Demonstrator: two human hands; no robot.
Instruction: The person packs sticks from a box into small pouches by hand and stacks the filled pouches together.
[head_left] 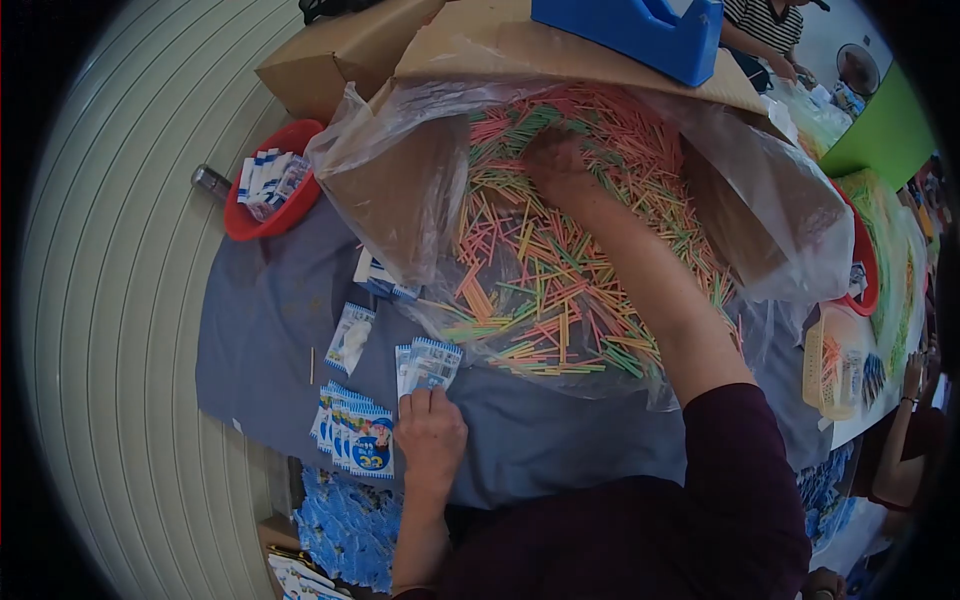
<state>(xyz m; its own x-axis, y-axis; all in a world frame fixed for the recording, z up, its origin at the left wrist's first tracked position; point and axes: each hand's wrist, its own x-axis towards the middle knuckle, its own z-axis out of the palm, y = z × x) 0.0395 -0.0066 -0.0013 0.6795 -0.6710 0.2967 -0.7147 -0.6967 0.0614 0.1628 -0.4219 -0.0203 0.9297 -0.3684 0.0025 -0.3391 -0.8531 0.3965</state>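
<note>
My left hand (430,432) is closed on a few small blue-and-white packets (433,360), which fan out beyond the fingertips over the grey cloth. My right hand (557,160) reaches deep into a heap of thin pink, green and yellow sticks (560,270). Its fingers point down among them and are mostly hidden. The sticks spill forward from a cardboard box (400,190) lined with clear plastic. Left of my left hand lies an overlapping row of printed packets (370,440). A single packet (350,336) rests above that row.
A red basin (262,228) with packets stands at the left beside a metal cylinder (210,183). On the box top sits a blue tape dispenser (690,45). A cream basket (828,390) is at the right. Other people work at the right edge and top right.
</note>
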